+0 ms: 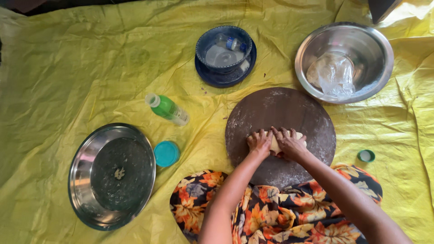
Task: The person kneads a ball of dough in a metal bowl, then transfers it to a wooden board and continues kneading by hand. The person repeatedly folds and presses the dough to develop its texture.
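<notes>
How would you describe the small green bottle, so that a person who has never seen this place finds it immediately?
Start at the round brown board where both hands press dough. Look left across the yellow sheet: the green bottle lies on its side, above a teal lid. It is the only green bottle, with a pale cap.

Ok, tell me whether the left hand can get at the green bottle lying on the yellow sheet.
Probably yes. The left hand rests on the dough on the round board, and the green bottle lies on its own side. Only bare yellow sheet lies between; the teal lid sits below that path.
</notes>
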